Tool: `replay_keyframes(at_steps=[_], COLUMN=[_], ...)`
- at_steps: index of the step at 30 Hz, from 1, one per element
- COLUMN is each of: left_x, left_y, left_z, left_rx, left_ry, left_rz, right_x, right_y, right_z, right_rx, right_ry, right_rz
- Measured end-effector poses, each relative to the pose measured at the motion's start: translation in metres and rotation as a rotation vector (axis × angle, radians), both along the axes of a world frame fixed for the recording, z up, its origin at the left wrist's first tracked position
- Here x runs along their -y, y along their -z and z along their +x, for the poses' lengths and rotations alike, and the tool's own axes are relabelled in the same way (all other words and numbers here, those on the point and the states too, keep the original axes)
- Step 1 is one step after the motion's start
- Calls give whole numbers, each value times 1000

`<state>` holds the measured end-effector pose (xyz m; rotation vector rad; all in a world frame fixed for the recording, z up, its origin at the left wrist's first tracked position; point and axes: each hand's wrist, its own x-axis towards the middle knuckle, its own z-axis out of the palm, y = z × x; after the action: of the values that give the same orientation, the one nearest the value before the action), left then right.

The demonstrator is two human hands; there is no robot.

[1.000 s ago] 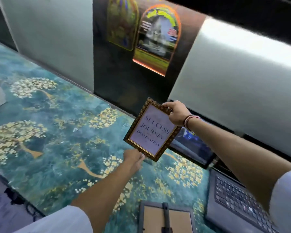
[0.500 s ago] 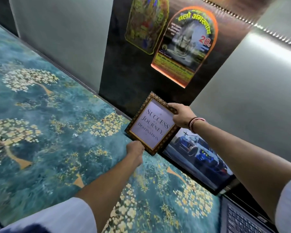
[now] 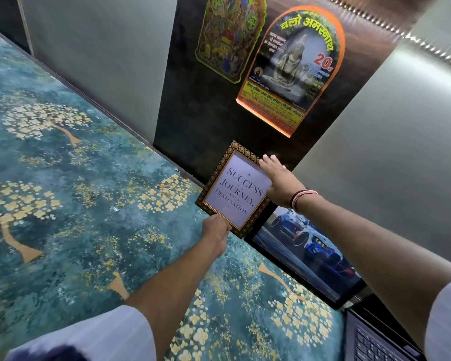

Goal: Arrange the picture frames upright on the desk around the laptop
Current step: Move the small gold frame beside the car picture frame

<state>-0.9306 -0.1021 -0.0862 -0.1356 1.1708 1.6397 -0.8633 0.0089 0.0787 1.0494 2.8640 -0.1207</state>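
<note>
The left hand (image 3: 216, 228) pinches the lower corner of the picture frame (image 3: 236, 190), its fingers closed on the gold-edged border; the fingertips themselves are hidden behind the knuckles. The right hand (image 3: 276, 179) lies against the frame's right edge with its fingers (image 3: 267, 159) spread and reaching up past the top corner, so it steadies the frame with an open palm and does not curl round it. A band of threads (image 3: 303, 198) sits on that wrist.

The frame stands at the back of the counter (image 3: 94, 204), upright and facing the camera, close against the dark wall panel (image 3: 188, 113); whether its back touches the panel cannot be told. Its patterned dark border surrounds a pale print reading "Success is a journey, not a destination."

Just beside the frame's lower right corner stands the laptop screen (image 3: 307, 252), showing blue and white cars, with the keyboard (image 3: 375, 345) at the bottom right. The counter carries a teal covering with golden tree patterns. On the panel above the frame hang two arched posters (image 3: 289, 69). White sleeves (image 3: 102, 340) cover both upper arms.
</note>
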Motion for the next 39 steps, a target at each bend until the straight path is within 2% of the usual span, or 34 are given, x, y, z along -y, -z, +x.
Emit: replay_keyframes(at_steps=[3, 7, 14, 18, 22, 27, 35, 39], left_x=[2, 5, 11, 14, 22, 45, 101, 127], left_y=[0, -3, 4, 11, 16, 26, -1, -16], left_z=[4, 8, 9, 11, 20, 52, 159, 226], left_rx=[-2, -17, 8, -30, -67, -143, -175, -198], left_ry=[-19, -4, 45, 73, 144, 287, 445, 551], left_rz=[18, 35, 16, 27, 1, -16, -24, -9], right_x=[-2, -2, 33, 62, 79, 99, 151, 183], right_y=[7, 15, 42, 71, 89, 98, 97, 95], right_z=[7, 19, 43, 68, 94, 134, 239, 299], right_rx=[54, 129, 28, 36, 64, -44, -269, -359], right_ry=[-16, 2, -6, -48, 30, 185, 531, 597], right_rz=[103, 100, 120, 7, -117, -211, -396, -470])
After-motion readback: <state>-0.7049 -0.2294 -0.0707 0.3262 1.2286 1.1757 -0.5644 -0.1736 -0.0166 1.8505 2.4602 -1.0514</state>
